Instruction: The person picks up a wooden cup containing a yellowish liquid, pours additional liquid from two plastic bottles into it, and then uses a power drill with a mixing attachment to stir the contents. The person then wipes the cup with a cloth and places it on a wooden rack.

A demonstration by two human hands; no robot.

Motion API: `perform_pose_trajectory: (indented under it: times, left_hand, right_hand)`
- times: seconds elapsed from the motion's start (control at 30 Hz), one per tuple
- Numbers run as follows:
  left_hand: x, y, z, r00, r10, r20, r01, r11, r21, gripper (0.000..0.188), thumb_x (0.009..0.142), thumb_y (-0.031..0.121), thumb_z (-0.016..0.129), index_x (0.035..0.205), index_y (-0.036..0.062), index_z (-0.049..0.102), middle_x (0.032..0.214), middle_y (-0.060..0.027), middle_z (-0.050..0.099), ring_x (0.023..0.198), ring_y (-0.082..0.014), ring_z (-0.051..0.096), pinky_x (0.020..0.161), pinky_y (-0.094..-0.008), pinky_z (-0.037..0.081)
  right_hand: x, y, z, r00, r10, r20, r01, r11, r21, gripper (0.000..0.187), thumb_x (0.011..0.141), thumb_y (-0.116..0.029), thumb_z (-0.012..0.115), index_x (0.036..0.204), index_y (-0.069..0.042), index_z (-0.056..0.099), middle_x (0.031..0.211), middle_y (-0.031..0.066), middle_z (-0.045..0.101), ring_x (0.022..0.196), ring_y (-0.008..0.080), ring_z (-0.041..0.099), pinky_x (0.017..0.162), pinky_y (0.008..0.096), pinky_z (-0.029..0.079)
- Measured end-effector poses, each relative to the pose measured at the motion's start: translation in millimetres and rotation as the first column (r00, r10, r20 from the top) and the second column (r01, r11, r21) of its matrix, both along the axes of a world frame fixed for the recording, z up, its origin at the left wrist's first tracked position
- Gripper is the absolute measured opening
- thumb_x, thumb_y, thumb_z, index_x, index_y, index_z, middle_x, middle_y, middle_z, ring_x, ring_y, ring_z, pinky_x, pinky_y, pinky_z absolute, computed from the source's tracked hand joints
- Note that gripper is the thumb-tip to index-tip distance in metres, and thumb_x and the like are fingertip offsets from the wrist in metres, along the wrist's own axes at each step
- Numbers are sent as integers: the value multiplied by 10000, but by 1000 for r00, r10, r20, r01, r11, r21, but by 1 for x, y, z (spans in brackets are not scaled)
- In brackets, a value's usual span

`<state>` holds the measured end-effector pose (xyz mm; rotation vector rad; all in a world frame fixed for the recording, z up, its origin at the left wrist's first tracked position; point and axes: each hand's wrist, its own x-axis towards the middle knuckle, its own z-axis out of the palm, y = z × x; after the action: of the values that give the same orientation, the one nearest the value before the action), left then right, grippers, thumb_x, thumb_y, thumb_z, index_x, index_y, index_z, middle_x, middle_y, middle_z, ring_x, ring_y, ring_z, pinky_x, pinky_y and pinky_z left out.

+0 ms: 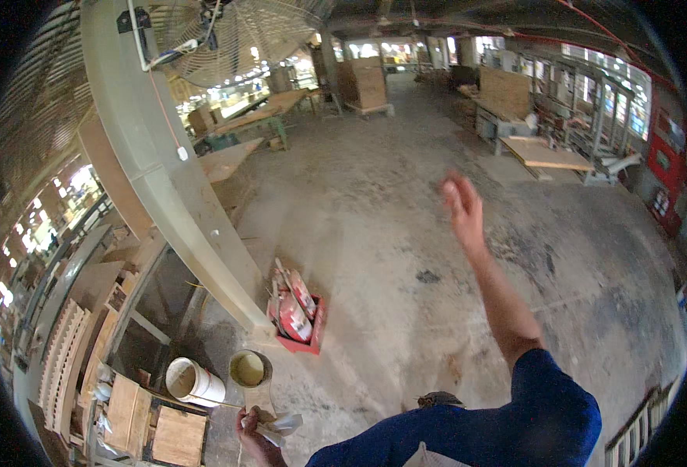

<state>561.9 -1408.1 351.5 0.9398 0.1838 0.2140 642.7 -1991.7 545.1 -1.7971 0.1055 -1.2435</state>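
Observation:
My left hand is low in the view, its fingers closed around a crumpled white piece, cloth or paper. A thin stick runs from beside these fingers toward the left. Just beyond the hand is a round container with yellowish stuff inside; whether the hand also touches it I cannot tell. To its left stands a white bucket with a stained inside. My right hand is raised ahead of me over the floor, arm stretched out. Its fingers are slightly blurred but look extended, with nothing visible in them.
A grey-green pillar rises on the left. At its foot, red fire extinguishers stand in a red box. Wooden boards lie lower left. A low wooden platform and a red cabinet are far right.

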Motion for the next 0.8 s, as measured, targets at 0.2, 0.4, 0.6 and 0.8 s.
perform_pose_trajectory:
  times: [0.2, 0.4, 0.6, 0.8]
  left_hand:
    - [89, -52, 25, 968, 189, -164, -142, 954, 263, 219, 922, 213, 620, 1028, 29, 676, 919, -103, 682, 667, -198, 613, 577, -347, 496]
    - [124, -100, -37, 882, 469, -49, -454, 873, 180, 262, 904, 231, 612, 1045, 15, 660, 892, -132, 676, 696, -235, 625, 571, -359, 507]
    - [127, -171, -11, 647, 751, -133, -734, 661, 159, 268, 905, 235, 618, 1014, -6, 660, 878, -140, 677, 717, -252, 634, 604, -371, 519]
    - [97, -188, -32, 464, 882, -79, -876, 471, 103, 281, 905, 240, 625, 984, -28, 660, 864, -147, 679, 737, -268, 642, 637, -382, 530]
  right_hand:
    - [215, -75, 167, 915, 104, 389, 4, 963, -268, 632, 1047, -401, 502, 1525, -12, 364, 1530, 221, 417, 1414, 294, 415, 1160, 394, 326]
    - [425, -104, 308, 806, 107, 582, 64, 962, -266, 756, 1032, -532, 418, 1549, 8, 302, 1588, 224, 343, 1466, 342, 343, 1197, 391, 262]
    - [533, -54, 410, 519, 312, 796, -298, 939, -174, 755, 992, -456, 516, 1554, 1, 303, 1610, 199, 304, 1484, 322, 295, 1205, 386, 231]
    - [487, 0, 430, 299, 388, 872, -358, 892, -274, 778, 933, -351, 647, 1554, -13, 322, 1619, 188, 278, 1493, 314, 260, 1210, 400, 214]
